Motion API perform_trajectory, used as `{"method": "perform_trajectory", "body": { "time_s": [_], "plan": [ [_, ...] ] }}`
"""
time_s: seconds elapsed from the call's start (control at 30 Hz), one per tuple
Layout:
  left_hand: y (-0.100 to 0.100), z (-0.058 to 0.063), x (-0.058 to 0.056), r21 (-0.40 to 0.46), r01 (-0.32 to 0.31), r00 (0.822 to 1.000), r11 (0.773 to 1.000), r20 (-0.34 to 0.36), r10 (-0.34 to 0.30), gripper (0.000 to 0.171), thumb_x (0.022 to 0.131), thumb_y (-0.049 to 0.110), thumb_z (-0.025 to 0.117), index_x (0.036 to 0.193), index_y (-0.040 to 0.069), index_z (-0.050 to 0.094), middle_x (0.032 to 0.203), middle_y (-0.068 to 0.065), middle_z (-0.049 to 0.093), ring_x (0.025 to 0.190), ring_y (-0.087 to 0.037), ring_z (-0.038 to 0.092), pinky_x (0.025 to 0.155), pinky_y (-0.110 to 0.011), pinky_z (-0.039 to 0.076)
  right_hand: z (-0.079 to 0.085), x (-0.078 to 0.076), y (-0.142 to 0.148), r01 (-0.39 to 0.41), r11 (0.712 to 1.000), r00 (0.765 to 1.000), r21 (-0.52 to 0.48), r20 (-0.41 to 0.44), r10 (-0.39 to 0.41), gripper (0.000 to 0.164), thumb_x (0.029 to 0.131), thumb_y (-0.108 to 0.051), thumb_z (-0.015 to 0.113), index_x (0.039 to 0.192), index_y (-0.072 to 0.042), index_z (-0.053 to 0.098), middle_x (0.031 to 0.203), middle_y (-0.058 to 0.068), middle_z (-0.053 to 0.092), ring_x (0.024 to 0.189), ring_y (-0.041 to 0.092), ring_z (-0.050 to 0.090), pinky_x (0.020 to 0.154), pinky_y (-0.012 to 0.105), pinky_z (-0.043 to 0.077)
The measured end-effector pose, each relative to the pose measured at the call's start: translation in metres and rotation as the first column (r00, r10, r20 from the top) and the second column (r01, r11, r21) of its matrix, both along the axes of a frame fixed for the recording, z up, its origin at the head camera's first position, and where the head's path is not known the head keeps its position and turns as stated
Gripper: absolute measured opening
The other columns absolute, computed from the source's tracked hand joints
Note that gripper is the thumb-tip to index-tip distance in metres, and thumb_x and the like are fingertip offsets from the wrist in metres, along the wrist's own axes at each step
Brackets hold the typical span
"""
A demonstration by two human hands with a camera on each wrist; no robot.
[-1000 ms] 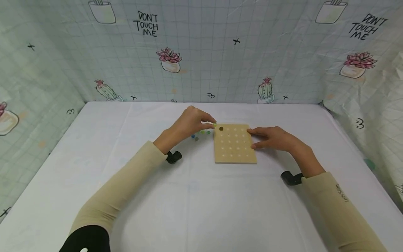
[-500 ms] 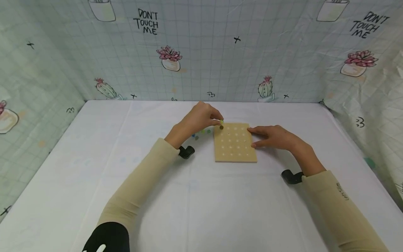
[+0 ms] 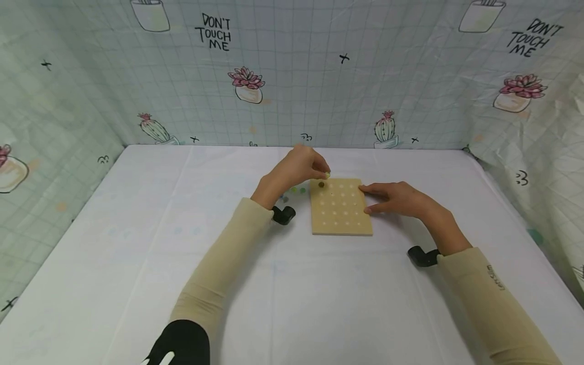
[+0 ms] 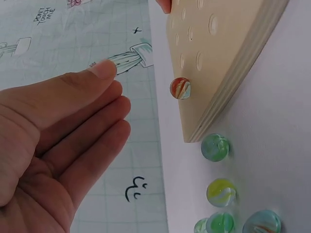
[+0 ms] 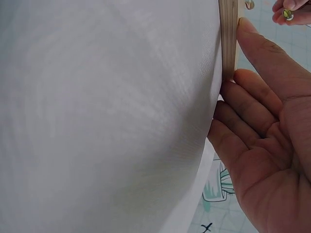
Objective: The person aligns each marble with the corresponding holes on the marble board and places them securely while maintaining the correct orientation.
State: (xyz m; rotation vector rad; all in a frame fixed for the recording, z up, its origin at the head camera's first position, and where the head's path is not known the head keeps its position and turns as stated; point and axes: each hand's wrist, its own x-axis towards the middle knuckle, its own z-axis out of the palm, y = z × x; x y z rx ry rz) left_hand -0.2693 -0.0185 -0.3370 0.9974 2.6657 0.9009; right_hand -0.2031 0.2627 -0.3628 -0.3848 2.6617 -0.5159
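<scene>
My left hand [image 3: 299, 165] is over the far left part of a pale wooden board [image 3: 335, 230] with rows of round hollows. Between thumb and fingertips it pinches a clear marble with yellow inside [image 5: 287, 14], seen best in the right wrist view; the fingers hide it in the left wrist view. One red and white marble [image 4: 181, 88] sits in a corner hollow of the board. My right hand [image 3: 401, 200] touches the board's right edge, thumb and fingers extended along it, the thumb tip [image 5: 247, 25] at the top edge.
Several loose glass marbles lie on the white cloth just left of the board, among them a green one [image 4: 215, 147] and a yellow one [image 4: 221, 192]. A patterned curtain [image 3: 292, 76] stands behind the table. Each wrist carries a black camera mount [image 3: 284, 215].
My left hand has moved right with the pinched marble, from the board's left edge to past the marble in the corner hollow. My right hand and the board have stayed in place.
</scene>
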Motion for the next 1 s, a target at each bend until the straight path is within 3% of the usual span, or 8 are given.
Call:
{"method": "perform_trajectory", "body": {
  "time_s": [0.37,0.6,1.0],
  "plan": [
    [0.012,-0.007,-0.014,-0.009,0.025,0.999,1.0,0.037,-0.024,0.016,0.09,0.013,0.079,0.105,0.008,0.081,0.1,-0.002,0.078,0.092,-0.01,0.07,0.085,-0.024,0.055,0.005,-0.001,0.002,-0.02,1.0,0.999,-0.009,-0.029,0.02,0.075,0.093,-0.045,0.073,0.155,-0.015,0.045,0.157,0.016,0.043,0.147,0.041,0.034,0.115,0.062,0.033],
    [0.015,-0.011,-0.015,-0.05,-0.002,1.0,0.999,0.022,0.003,0.014,0.09,0.014,0.08,0.103,0.01,0.082,0.098,0.0,0.078,0.089,-0.01,0.069,0.083,-0.024,0.055,0.001,-0.005,-0.001,-0.023,1.0,1.0,-0.02,-0.022,0.023,0.076,0.092,-0.046,0.074,0.155,-0.015,0.045,0.157,0.015,0.043,0.147,0.04,0.033,0.116,0.061,0.032],
    [0.021,-0.023,-0.016,-0.066,-0.016,0.998,0.998,0.055,0.02,0.01,0.09,0.014,0.079,0.1,0.012,0.082,0.094,0.001,0.077,0.083,-0.009,0.067,0.076,-0.022,0.054,0.0,0.0,0.0,-0.017,1.0,1.0,0.001,-0.006,0.017,0.076,0.093,-0.047,0.072,0.156,-0.016,0.044,0.158,0.015,0.042,0.147,0.041,0.033,0.116,0.062,0.032]
  ]
}}
